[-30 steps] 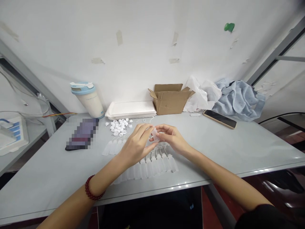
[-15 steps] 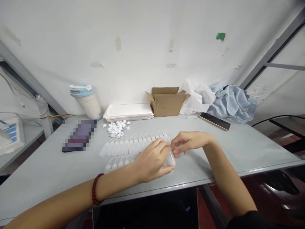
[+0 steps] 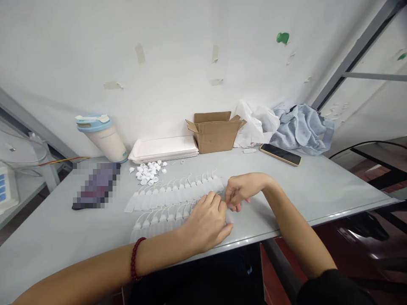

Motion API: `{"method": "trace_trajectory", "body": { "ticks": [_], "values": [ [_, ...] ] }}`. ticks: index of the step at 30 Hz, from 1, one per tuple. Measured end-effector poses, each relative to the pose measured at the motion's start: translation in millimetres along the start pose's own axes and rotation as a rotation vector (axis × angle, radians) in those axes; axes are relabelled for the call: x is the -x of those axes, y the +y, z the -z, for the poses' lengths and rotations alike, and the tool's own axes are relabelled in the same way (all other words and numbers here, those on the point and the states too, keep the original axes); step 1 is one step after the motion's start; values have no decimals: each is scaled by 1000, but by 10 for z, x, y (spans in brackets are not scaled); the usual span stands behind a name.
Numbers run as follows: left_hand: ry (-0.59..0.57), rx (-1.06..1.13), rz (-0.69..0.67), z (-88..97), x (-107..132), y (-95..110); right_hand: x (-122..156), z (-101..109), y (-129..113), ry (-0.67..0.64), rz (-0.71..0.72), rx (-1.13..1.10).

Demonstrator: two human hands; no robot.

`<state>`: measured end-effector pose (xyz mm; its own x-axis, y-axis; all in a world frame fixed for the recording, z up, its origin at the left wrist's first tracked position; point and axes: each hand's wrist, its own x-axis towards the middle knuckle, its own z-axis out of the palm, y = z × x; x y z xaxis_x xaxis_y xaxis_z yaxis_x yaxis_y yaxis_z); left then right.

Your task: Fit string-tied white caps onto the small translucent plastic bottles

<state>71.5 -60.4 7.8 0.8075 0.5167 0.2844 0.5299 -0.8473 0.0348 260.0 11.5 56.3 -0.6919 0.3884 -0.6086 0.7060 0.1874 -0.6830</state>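
Observation:
My left hand point(image 3: 208, 220) is closed near the table's front edge, its fingers curled over a clear plastic piece point(image 3: 229, 217) that shows only as a sliver between fingers and thumb. Close against it, my right hand point(image 3: 241, 191) has its fingers bent in a pinch at the piece's upper end; what lies between those fingertips is hidden. Two rows of flat translucent white tags with thin looped strings lie left of my hands: a back row point(image 3: 174, 194) and a front row point(image 3: 152, 228), partly covered by my left hand and forearm. Behind them is a heap of small white plastic parts point(image 3: 148, 172).
Along the wall stand a tilted cup point(image 3: 106, 140), a stack of white trays point(image 3: 163, 148), an open cardboard box point(image 3: 216, 137), a white plastic bag point(image 3: 252, 127) and a blue cloth point(image 3: 302, 129). A phone point(image 3: 280, 154) lies at right, a dark pouch point(image 3: 97, 184) at left.
The camera view has shifted slightly. My left hand has turned and closed further over the clear plastic piece, which shows less now. My right hand's fingers have curled in closer beside it.

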Motion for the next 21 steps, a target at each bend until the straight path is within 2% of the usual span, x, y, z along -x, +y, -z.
{"method": "trace_trajectory", "body": {
  "ticks": [11,15,18,21],
  "values": [
    [-56,8,16,32,19,28,-40,-4,15,-24,-21,-16],
    [-25,47,42,98,2,-33,-1,40,41,-5,-3,-70],
    [70,46,108,138,-67,-288,100,151,168,132,53,-149],
    [155,15,273,145,-173,-754,182,301,415,494,49,-184]
  ]
}}
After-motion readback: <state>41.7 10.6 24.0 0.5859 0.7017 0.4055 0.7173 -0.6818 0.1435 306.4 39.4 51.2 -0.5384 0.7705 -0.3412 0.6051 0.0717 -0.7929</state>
